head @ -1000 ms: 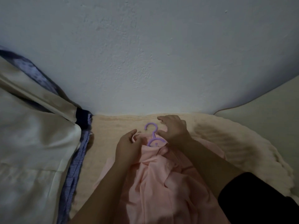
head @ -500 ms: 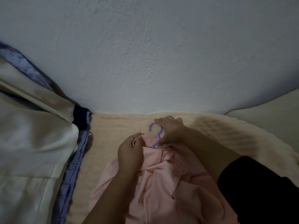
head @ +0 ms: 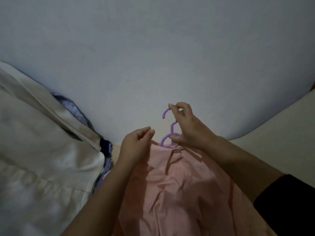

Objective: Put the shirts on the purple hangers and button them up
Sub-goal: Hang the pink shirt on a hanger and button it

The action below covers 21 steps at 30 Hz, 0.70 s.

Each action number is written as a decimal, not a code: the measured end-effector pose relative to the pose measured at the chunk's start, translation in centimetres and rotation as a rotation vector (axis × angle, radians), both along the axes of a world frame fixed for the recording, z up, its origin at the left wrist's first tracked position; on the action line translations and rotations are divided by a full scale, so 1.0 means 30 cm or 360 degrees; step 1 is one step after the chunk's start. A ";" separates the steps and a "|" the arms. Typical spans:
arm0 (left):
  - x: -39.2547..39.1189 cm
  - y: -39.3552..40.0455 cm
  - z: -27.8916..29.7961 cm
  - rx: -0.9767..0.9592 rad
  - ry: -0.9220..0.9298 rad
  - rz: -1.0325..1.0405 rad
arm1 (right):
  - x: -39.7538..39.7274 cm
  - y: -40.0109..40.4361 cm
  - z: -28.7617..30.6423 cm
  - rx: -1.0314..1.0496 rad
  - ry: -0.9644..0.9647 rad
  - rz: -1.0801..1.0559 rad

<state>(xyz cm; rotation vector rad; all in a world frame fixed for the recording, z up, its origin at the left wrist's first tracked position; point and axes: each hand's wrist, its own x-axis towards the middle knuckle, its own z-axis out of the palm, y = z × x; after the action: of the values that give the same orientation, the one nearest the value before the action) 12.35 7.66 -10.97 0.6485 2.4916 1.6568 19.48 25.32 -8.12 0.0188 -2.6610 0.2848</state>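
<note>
A pink shirt [head: 173, 189] hangs raised in front of me on a purple hanger [head: 171, 132]; only the hanger's hook and neck loop show above the collar. My right hand [head: 187, 126] grips the hanger at the hook and neck, fingers curled round it. My left hand [head: 136, 145] pinches the left side of the shirt's collar, just left of the hanger. The hanger's arms are hidden inside the shirt.
A pale wall [head: 153, 57] fills the back. A cream pillow [head: 42, 164] with blue patterned cloth [head: 73, 106] behind it lies at the left. A cream surface [head: 281, 125] shows at the right.
Both hands have lifted the hanger and shirt up off the cream towel. My right hand has moved up onto the hook. The camera has tilted, so the towel is out of sight.
</note>
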 end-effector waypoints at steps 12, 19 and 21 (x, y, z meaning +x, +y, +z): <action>0.291 -0.178 0.604 -0.0561 0.0442 -0.0014 | 0.421 -0.204 0.620 0.0254 0.0542 -0.0106; 0.456 -0.277 0.750 0.0390 0.0477 -0.0642 | 0.612 -0.245 0.807 0.0355 0.0682 -0.0199; 0.471 -0.272 0.764 0.0087 0.0698 -0.0586 | 0.647 -0.263 0.831 0.0356 0.0708 -0.0214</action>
<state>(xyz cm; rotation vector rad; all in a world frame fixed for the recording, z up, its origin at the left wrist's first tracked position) 26.49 -0.49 11.94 1.5164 2.3791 1.5767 38.90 17.43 16.81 -0.0236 -2.2251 -0.0592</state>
